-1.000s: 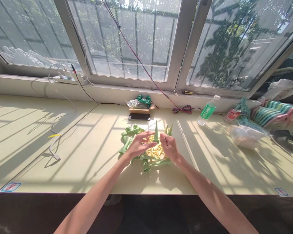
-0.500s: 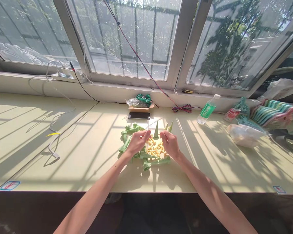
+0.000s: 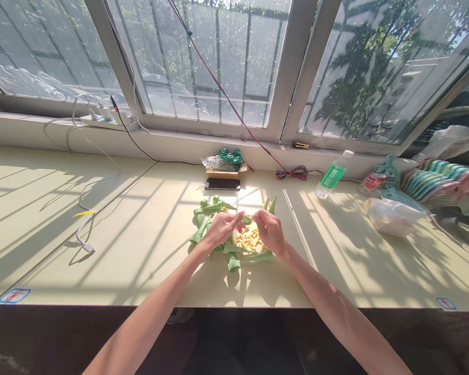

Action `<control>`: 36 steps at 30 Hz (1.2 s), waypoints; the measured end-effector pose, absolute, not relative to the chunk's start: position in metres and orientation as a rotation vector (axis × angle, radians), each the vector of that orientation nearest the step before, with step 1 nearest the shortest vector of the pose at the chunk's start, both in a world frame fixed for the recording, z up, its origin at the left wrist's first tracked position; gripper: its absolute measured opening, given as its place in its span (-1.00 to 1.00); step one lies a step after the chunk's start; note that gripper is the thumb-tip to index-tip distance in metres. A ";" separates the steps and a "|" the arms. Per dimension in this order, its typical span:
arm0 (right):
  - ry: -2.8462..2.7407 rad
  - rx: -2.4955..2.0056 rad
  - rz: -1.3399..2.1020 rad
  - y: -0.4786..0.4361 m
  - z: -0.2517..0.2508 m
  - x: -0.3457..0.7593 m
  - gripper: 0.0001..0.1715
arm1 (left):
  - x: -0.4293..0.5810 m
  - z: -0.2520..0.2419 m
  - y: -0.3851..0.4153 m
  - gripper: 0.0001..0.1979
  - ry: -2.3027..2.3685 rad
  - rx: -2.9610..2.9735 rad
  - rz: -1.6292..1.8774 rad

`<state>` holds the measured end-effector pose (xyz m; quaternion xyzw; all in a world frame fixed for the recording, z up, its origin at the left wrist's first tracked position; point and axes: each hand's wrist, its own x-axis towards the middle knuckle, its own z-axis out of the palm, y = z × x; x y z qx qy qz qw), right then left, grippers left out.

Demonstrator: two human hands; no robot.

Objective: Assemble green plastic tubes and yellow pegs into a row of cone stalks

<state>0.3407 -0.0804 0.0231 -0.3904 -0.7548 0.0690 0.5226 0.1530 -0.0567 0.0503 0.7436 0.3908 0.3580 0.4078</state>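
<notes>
Both my hands meet over a pile of green plastic cones (image 3: 209, 221) and small yellow pieces (image 3: 249, 240) on the pale table (image 3: 140, 250). My left hand (image 3: 221, 229) and my right hand (image 3: 269, 229) are closed, pinching one green cone (image 3: 247, 219) between them, tipped over so that its wide end shows. Two green cones (image 3: 270, 204) stand upright just behind my right hand. More green cones (image 3: 242, 258) lie in front of my wrists.
A black phone (image 3: 222, 184) and a small box with green bags (image 3: 225, 162) lie behind the pile. A green-labelled bottle (image 3: 332, 177), a red can (image 3: 370, 183), a white bag (image 3: 391, 216) and stacked coloured hangers (image 3: 437, 177) sit to the right. White cables (image 3: 86, 208) trail at left.
The upright cone between my hands has been tipped over and drawn in between my fingers. My hands have closed slightly toward each other.
</notes>
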 end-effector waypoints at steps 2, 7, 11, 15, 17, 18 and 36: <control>-1.793 -0.948 0.161 -0.080 0.024 0.341 -0.60 | 0.152 0.050 -0.057 -0.32 0.996 1.890 0.897; -1.750 -1.009 0.184 -0.080 0.023 0.341 -0.54 | 0.152 0.050 -0.058 -0.49 0.953 1.906 0.923; -1.690 -1.084 0.255 -0.081 0.023 0.339 -0.47 | 0.153 0.049 -0.058 -0.55 0.969 1.909 0.975; -1.652 -1.123 0.379 -0.082 0.025 0.337 -0.45 | 0.155 0.047 -0.059 -0.48 1.002 1.953 1.015; -1.628 -1.135 0.454 -0.082 0.024 0.337 -0.45 | 0.156 0.047 -0.059 -0.48 1.002 1.962 1.026; -1.613 -1.139 0.489 -0.082 0.023 0.337 -0.46 | 0.156 0.047 -0.060 -0.48 1.000 1.962 1.030; -1.462 -1.073 0.742 -0.073 0.006 0.336 -0.44 | 0.158 0.044 -0.059 -0.47 0.955 1.943 1.026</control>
